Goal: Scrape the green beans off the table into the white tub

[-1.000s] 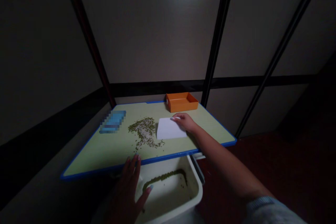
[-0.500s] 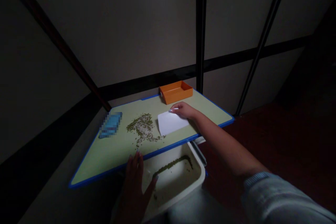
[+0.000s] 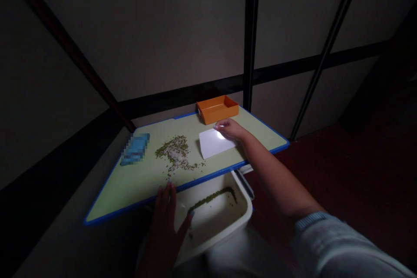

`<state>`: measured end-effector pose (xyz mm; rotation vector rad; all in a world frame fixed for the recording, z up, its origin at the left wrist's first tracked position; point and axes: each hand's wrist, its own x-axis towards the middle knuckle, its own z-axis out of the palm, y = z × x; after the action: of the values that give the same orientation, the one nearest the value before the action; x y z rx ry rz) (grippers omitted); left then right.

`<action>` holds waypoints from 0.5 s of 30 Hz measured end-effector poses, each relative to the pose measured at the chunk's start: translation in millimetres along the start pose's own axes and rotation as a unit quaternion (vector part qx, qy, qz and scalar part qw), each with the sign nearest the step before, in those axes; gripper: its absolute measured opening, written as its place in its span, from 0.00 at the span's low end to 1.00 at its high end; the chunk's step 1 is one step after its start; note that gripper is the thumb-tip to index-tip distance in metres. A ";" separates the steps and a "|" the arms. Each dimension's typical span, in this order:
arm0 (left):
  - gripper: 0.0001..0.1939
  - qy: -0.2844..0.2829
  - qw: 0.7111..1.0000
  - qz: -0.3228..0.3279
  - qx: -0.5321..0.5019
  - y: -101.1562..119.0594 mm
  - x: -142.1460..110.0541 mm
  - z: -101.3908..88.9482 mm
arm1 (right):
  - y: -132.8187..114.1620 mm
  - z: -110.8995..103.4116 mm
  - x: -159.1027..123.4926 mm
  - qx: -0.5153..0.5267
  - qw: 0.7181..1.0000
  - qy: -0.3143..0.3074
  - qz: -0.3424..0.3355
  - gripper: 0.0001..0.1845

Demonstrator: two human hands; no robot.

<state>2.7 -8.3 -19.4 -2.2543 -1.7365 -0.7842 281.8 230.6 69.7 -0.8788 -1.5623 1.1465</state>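
Note:
My right hand [image 3: 229, 129] pinches the upper edge of a stiff white card [image 3: 213, 144], which lies tilted over the pale green tabletop [image 3: 146, 197]. To the card's left is a loose heap of small green and whitish grains [image 3: 176, 152], with a thin trail of them toward the front edge. My left hand [image 3: 167, 217] has its fingers spread, the tips by the table's blue front edge and the thumb over the rim of a white tub [image 3: 246, 213]. Inside that tub, a line of green grains [image 3: 211, 197] lies along the far side.
At the table's back stands an orange open tray [image 3: 218, 110]. A blue packet [image 3: 135, 148], blurred out, lies at the left edge. Dark-framed wall panels [image 3: 182, 30] rise directly behind the table. A dark red floor [image 3: 342, 173] shows on the right.
My right hand has drawn the white card slightly to the right, a little farther from the grain heap. The view has shifted slightly; my left hand keeps its place by the tub.

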 end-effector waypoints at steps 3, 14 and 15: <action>0.40 -0.010 1.000 -0.002 -0.007 0.1 0.4 -1.0 | 0.9 -0.2 -0.3 0.001 1.000 -0.009 0.017 0.22; 0.39 -0.006 1.000 -0.016 -0.020 4.7 0.9 -1.4 | -1.2 1.5 -0.8 -0.006 1.000 0.002 0.016 0.22; 0.39 -0.005 1.000 -0.014 -0.021 4.3 0.7 -1.1 | -1.8 1.7 -1.0 -0.007 1.000 0.007 0.013 0.21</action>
<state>6.6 -9.5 -17.4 -2.2694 -1.7748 -0.8235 280.4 228.7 71.0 -0.9168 -1.5543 1.1462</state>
